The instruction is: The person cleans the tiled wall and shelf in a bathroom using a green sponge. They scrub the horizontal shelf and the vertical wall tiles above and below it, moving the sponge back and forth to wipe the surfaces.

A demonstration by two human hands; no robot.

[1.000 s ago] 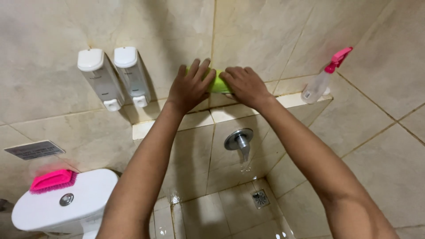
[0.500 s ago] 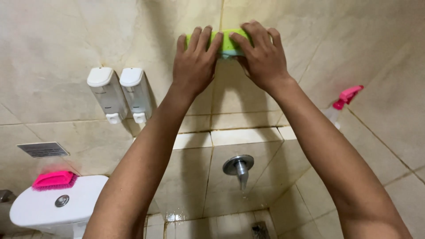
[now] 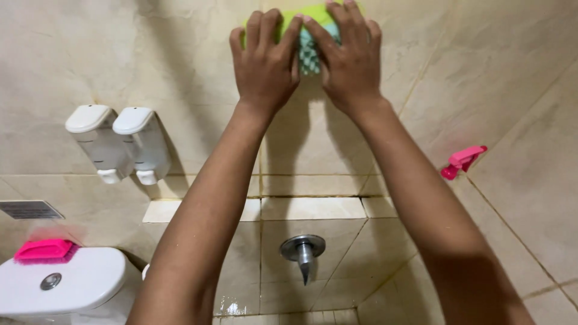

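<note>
Both my hands press a green sponge (image 3: 311, 42) flat against the beige tiled wall (image 3: 180, 54), high up near the top of the view. My left hand (image 3: 265, 60) covers the sponge's left part, fingers spread upward. My right hand (image 3: 349, 57) covers its right part. Between the two hands a patch of checked green and white surface shows. Most of the sponge is hidden under my fingers.
Two white soap dispensers (image 3: 117, 141) hang on the wall at left. A tiled ledge (image 3: 301, 209) runs below, with a metal tap (image 3: 303, 251) under it. A pink spray-bottle head (image 3: 462, 161) shows at right. A white toilet cistern (image 3: 60, 283) carries a pink brush (image 3: 42, 250).
Both hands have slid the sponge upward along the wall, from just above the ledge to high on the tiles. The view has tilted up with them.
</note>
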